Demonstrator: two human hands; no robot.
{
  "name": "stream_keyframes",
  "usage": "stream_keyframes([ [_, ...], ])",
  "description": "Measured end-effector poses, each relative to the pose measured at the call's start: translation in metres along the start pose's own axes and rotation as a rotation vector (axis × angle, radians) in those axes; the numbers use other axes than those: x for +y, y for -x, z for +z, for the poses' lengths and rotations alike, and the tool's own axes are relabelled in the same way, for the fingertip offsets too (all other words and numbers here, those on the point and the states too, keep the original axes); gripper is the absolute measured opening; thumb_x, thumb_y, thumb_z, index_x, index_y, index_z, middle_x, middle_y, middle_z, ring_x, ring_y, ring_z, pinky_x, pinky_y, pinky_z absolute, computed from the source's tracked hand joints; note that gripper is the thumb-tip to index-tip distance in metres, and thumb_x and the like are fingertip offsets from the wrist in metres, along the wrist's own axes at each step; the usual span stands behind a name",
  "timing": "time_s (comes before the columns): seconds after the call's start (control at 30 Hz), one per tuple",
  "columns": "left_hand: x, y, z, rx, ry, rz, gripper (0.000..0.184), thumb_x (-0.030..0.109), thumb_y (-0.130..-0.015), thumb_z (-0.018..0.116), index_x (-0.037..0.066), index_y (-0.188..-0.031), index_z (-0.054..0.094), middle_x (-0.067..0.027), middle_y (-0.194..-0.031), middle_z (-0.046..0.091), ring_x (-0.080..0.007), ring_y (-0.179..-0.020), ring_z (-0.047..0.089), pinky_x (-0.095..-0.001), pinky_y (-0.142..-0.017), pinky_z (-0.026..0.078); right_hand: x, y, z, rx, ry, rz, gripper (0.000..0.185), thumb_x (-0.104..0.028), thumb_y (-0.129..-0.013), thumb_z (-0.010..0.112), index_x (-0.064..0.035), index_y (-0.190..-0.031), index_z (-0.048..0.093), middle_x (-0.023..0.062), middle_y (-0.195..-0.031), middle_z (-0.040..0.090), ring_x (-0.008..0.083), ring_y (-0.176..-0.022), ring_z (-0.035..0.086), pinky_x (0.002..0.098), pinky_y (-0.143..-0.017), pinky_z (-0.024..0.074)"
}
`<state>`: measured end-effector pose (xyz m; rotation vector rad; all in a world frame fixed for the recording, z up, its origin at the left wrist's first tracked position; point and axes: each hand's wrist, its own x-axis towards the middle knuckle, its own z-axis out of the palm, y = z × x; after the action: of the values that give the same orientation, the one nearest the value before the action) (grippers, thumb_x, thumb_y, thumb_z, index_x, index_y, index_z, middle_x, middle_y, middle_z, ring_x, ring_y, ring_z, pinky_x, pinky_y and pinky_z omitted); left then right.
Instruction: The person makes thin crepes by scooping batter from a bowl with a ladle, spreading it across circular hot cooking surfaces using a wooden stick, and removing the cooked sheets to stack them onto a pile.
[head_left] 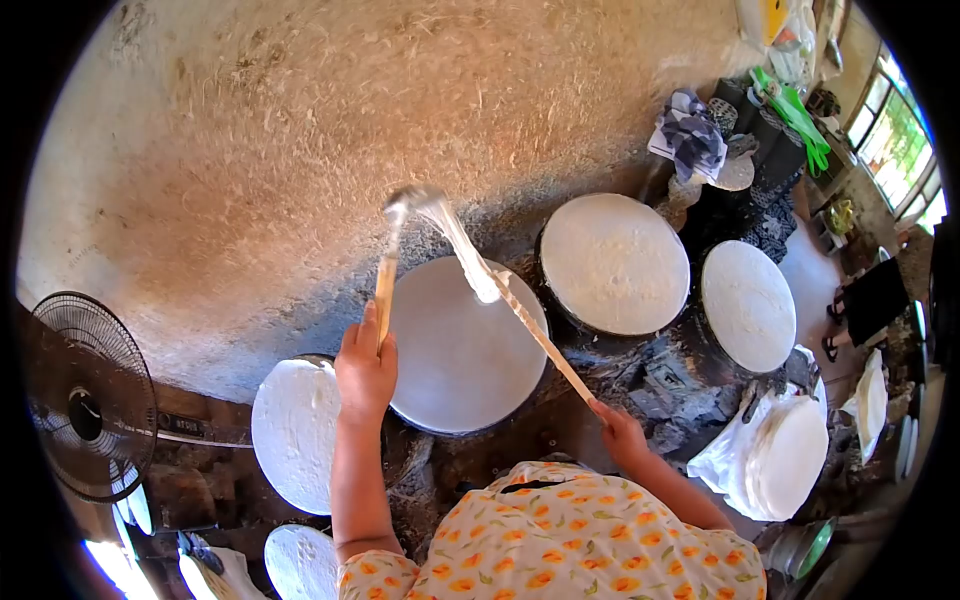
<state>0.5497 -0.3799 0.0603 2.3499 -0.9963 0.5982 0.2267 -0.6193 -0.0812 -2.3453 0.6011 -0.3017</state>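
Note:
My left hand point(365, 370) is wrapped round the wooden handle of a ladle point(387, 275), raised upright with its blurred metal head at the top. A white, wet-looking strand point(455, 235) stretches from the ladle's head to the tip of a thin wooden stick point(548, 345). The lower end of that stick is in my closed right hand point(622, 437). Both tools are over a round, flat griddle point(465, 370) with a smooth greyish surface. White paste clings to the stick's upper end.
Two round white-topped surfaces point(615, 262) point(748, 305) stand to the right. On the left are a white round sheet point(295, 435) and a black fan point(90, 395). Stacked white rounds point(788, 458) lie at lower right. A rough wall point(300, 130) rises behind.

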Motion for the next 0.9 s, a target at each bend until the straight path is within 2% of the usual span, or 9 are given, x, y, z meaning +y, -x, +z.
stream_keyframes([
  [0.07, 0.009, -0.001, -0.006, 0.186, 0.155, 0.043, 0.028, 0.009, -0.086, 0.056, -0.002, -0.112, 0.054, -0.0119, -0.082, 0.057, -0.0210, -0.055, 0.056, -0.0331, -0.047, 0.047, -0.003, 0.004, 0.003, -0.008, -0.054, 0.037, 0.057, 0.006, -0.073, 0.051, -0.0196, -0.123, 0.057, 0.0174, -0.085, 0.060, 0.0350, -0.072, 0.059, 0.0390, -0.063, 0.0473],
  [0.13, 0.025, 0.006, -0.017, -0.016, 1.073, -0.637, 0.019, 0.008, -0.091, 0.051, -0.003, -0.106, 0.053, -0.0065, -0.075, 0.056, -0.0112, -0.047, 0.050, -0.0236, -0.040, 0.040, 0.003, 0.002, 0.013, 0.030, -0.075, -0.015, 0.058, 0.005, -0.073, 0.051, -0.0215, -0.125, 0.054, 0.0178, -0.082, 0.059, 0.0354, -0.071, 0.058, 0.0406, -0.064, 0.0473],
  [0.23, 0.024, 0.024, -0.009, -0.026, 1.238, -0.681, 0.015, 0.010, -0.094, 0.048, -0.002, -0.102, 0.053, -0.0020, -0.067, 0.052, -0.0059, -0.043, 0.045, -0.0185, -0.037, 0.035, 0.000, -0.024, 0.027, 0.022, -0.093, -0.045, 0.061, 0.004, -0.073, 0.051, -0.0217, -0.128, 0.051, 0.0196, -0.080, 0.058, 0.0375, -0.072, 0.058, 0.0428, -0.065, 0.0472],
  [0.33, 0.016, 0.046, -0.003, -0.105, 1.258, -0.727, 0.014, 0.009, -0.093, 0.047, -0.001, -0.101, 0.054, -0.0021, -0.065, 0.051, -0.0065, -0.042, 0.045, -0.0196, -0.036, 0.036, -0.033, -0.077, 0.035, -0.163, -0.115, 0.075, 0.061, 0.003, -0.073, 0.050, -0.0168, -0.131, 0.048, 0.0236, -0.089, 0.061, 0.0416, -0.080, 0.058, 0.0439, -0.070, 0.0472],
  [0.43, 0.012, 0.064, 0.005, -0.146, 1.265, -0.782, 0.011, 0.010, -0.092, 0.047, 0.002, -0.090, 0.053, -0.0024, -0.064, 0.051, -0.0073, -0.040, 0.044, -0.0200, -0.035, 0.036, -0.047, -0.124, 0.072, -0.171, -0.244, 0.010, 0.060, 0.002, -0.075, 0.050, -0.0145, -0.132, 0.046, 0.0251, -0.094, 0.061, 0.0423, -0.085, 0.058, 0.0418, -0.074, 0.0475],
  [0.5, 0.007, 0.076, 0.010, -0.212, 1.249, -0.838, 0.011, 0.010, -0.092, 0.047, 0.002, -0.090, 0.054, -0.0020, -0.063, 0.051, -0.0074, -0.040, 0.045, -0.0198, -0.035, 0.037, -0.063, -0.142, 0.084, -0.114, -0.234, -0.047, 0.059, 0.005, -0.074, 0.050, -0.0139, -0.130, 0.049, 0.0225, -0.092, 0.062, 0.0273, -0.077, 0.064, 0.0329, -0.070, 0.0480],
  [0.77, -0.017, 0.095, 0.007, -0.297, 1.252, -0.836, 0.019, 0.012, -0.092, 0.047, -0.002, -0.101, 0.054, -0.0023, -0.063, 0.049, -0.0071, -0.040, 0.043, -0.0202, -0.033, 0.036, -0.027, -0.059, 0.053, -0.011, -0.232, 0.079, 0.062, 0.008, -0.071, 0.046, -0.0103, -0.130, 0.049, 0.0172, -0.114, 0.061, 0.0228, -0.090, 0.064, 0.0283, -0.078, 0.0471],
  [0.87, -0.032, 0.097, -0.008, -0.193, 2.287, -0.968, 0.035, 0.018, -0.095, 0.043, -0.007, -0.119, 0.047, -0.0021, -0.065, 0.043, -0.0060, -0.041, 0.036, -0.0202, -0.033, 0.033, -0.031, -0.065, 0.057, -0.036, -0.257, 0.130, 0.063, 0.008, -0.070, 0.046, -0.0105, -0.130, 0.049, 0.0174, -0.114, 0.061, 0.0212, -0.091, 0.063, 0.0270, -0.078, 0.0464],
  [0.9, -0.028, 0.095, -0.014, -0.191, 2.286, -0.967, 0.035, 0.018, -0.095, 0.043, -0.007, -0.119, 0.047, -0.0021, -0.065, 0.043, -0.0060, -0.041, 0.036, -0.0202, -0.033, 0.033, -0.037, -0.073, 0.062, -0.101, -0.258, 0.111, 0.062, 0.008, -0.071, 0.046, -0.0104, -0.130, 0.049, 0.0185, -0.113, 0.061, 0.0201, -0.090, 0.063, 0.0263, -0.078, 0.0461],
])
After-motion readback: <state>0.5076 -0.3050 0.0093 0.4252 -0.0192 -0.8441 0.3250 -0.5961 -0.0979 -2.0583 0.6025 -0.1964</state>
